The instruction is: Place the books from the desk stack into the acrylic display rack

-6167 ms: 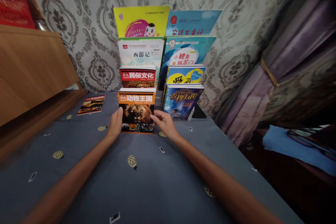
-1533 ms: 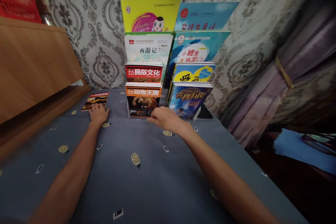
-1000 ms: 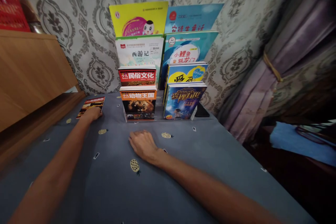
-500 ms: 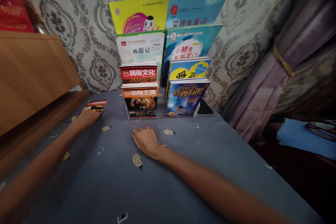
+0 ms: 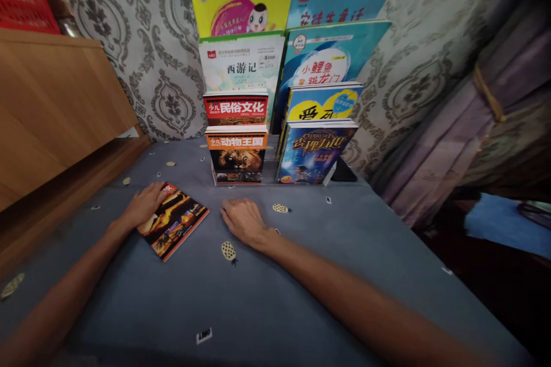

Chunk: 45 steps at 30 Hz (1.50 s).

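Observation:
My left hand (image 5: 143,205) lies flat on the top left corner of a thin red and orange book (image 5: 174,222), fingers stretched over its cover. The book rests slanted on the grey cloth (image 5: 258,298). My right hand (image 5: 241,220) lies palm down on the cloth just right of the book, holding nothing. Behind both hands stands a tiered book rack (image 5: 275,172). Its front row holds an orange lion book (image 5: 237,153) and a dark blue book (image 5: 313,151).
Higher tiers of the rack carry a red book (image 5: 236,109), a white book (image 5: 241,66), yellow and blue covers. A wooden headboard (image 5: 55,109) runs along the left. Purple curtains (image 5: 465,120) hang at the right, past the cloth's edge. Patterned wallpaper is behind.
My left hand has slid the thin book from the far left toward me and turned it slantwise. My right hand has stayed flat on the cloth.

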### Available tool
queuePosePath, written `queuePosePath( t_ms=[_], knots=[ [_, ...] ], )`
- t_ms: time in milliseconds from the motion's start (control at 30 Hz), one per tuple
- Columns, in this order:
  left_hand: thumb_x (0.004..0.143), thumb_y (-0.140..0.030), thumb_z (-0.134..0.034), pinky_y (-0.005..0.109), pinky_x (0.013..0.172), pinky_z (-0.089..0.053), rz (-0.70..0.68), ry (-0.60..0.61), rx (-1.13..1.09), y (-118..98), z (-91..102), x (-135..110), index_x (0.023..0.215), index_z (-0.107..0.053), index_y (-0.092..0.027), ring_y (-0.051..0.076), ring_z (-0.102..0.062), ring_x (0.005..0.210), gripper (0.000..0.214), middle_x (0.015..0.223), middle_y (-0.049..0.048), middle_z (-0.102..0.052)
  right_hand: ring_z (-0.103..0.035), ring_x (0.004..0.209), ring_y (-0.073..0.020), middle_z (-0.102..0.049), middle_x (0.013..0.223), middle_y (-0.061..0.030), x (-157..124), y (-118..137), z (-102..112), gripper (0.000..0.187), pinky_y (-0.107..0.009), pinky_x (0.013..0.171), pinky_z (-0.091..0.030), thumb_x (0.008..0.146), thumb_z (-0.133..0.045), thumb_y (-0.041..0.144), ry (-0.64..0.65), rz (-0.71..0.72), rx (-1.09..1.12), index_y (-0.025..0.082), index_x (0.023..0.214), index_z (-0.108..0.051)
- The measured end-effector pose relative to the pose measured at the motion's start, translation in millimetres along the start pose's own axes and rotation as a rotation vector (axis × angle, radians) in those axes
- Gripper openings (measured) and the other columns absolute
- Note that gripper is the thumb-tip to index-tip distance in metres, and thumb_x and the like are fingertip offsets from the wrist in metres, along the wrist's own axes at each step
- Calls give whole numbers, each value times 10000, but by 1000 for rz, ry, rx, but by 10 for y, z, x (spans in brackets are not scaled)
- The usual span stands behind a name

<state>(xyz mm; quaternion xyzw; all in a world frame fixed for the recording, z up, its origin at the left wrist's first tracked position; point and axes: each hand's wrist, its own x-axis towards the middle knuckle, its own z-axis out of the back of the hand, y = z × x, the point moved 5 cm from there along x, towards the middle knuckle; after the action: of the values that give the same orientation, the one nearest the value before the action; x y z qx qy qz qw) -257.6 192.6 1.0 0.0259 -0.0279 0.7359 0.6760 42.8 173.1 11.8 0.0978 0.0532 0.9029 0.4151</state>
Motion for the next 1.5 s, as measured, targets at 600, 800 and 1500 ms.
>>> queuePosePath(
  t_ms=[600, 800, 1500],
  knots=[
    [1033, -514, -320, 453, 1198, -297, -595, -41, -227, -1552, -104, -445, 1458, -483, -190, 230, -400, 1453, 559, 1519, 118, -505, -659, 961, -181, -740, 1019, -75, -152, -159, 4, 245, -272, 879, -435, 1031, -439, 235, -287, 43, 296, 172, 1005, -674],
    [1045, -414, -320, 420, 1077, -440, -720, -204, -408, -2054, -13, -315, 1152, -670, -154, 234, -580, 1221, 449, 1263, 137, -673, -647, 963, -204, -729, 1013, -83, -334, -387, 42, 232, -306, 887, -446, 1015, -445, 214, -331, 9, 314, 175, 988, -672],
    [1007, -246, -406, 372, 847, -515, -599, -358, -68, -1752, 25, -697, 1089, -661, -180, 234, -614, 948, 276, 1049, 104, -695, -399, 1455, -264, -465, 1524, -222, -285, -156, -73, 517, -469, 1198, -339, 1007, -503, 364, -31, 294, 145, 67, 1430, -486]
  ],
)
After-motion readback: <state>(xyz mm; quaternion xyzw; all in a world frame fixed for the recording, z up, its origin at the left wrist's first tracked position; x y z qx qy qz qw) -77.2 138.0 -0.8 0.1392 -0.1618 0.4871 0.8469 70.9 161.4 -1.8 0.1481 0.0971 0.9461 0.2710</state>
